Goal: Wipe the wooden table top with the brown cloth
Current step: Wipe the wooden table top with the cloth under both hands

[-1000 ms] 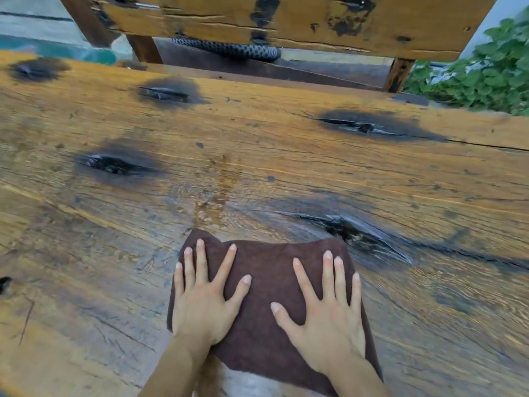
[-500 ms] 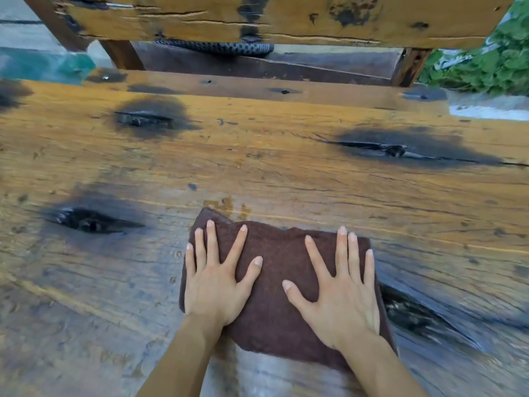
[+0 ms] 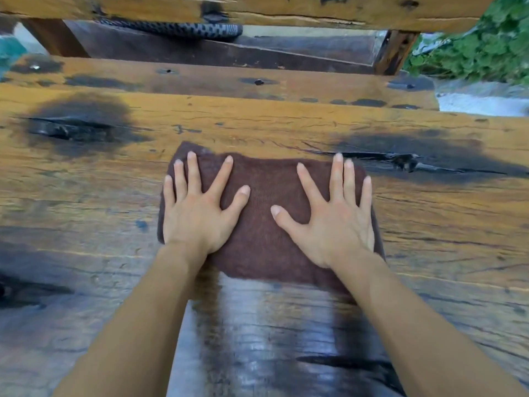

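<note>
A brown cloth (image 3: 263, 196) lies flat on the wooden table top (image 3: 443, 230), a little beyond the middle of the view. My left hand (image 3: 197, 213) presses flat on the cloth's left half with its fingers spread. Beside it, my right hand (image 3: 332, 219) presses flat on the right half, fingers spread too. Neither hand curls around the fabric. Both forearms reach in from the bottom edge. A darker wet streak (image 3: 272, 325) runs on the wood from the cloth's near edge toward me.
Dark charred knots mark the table at the left (image 3: 77, 124) and right (image 3: 415, 164). Past the table's far edge stands a wooden bench (image 3: 229, 84) with a backrest plank (image 3: 257, 7). Green plants (image 3: 486, 50) grow at the top right.
Both hands have pushed the cloth away from me across the table toward its far edge. A wet streak now shows on the wood behind the cloth.
</note>
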The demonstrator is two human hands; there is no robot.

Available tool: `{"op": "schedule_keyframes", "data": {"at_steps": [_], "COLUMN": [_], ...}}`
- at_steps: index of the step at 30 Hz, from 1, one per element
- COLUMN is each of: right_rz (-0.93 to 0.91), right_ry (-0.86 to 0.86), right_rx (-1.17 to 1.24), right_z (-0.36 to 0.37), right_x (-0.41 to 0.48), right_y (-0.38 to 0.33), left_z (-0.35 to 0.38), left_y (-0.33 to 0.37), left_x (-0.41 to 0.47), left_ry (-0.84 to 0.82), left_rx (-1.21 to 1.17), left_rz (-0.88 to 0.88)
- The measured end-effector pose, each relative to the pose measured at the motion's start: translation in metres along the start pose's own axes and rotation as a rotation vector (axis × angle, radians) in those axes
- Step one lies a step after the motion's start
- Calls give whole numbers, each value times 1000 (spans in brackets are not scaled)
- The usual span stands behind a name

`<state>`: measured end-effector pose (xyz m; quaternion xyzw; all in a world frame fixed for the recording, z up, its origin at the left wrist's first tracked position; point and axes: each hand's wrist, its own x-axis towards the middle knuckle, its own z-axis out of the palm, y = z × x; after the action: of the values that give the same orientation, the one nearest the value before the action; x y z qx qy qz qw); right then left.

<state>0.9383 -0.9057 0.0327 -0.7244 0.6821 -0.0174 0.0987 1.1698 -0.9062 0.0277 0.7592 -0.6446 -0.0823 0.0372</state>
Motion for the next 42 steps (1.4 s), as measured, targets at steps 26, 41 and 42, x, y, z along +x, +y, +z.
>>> {"op": "schedule_keyframes", "data": {"at_steps": [26,41,42], "right_rz": [22,-38,-40], "right_ry": [50,25,26], "right_rx": [3,18,15], "right_z": [-27,-2,0], "right_x": [162,-11,-30], "right_y": [7,16,16], "left_z": [-9,2,2], "left_y": [26,12,10], "left_x": [170,-7,-26], "left_ry": [33,-42,-50], "left_rx": [60,49,48], "left_rz": [174,186,188]}}
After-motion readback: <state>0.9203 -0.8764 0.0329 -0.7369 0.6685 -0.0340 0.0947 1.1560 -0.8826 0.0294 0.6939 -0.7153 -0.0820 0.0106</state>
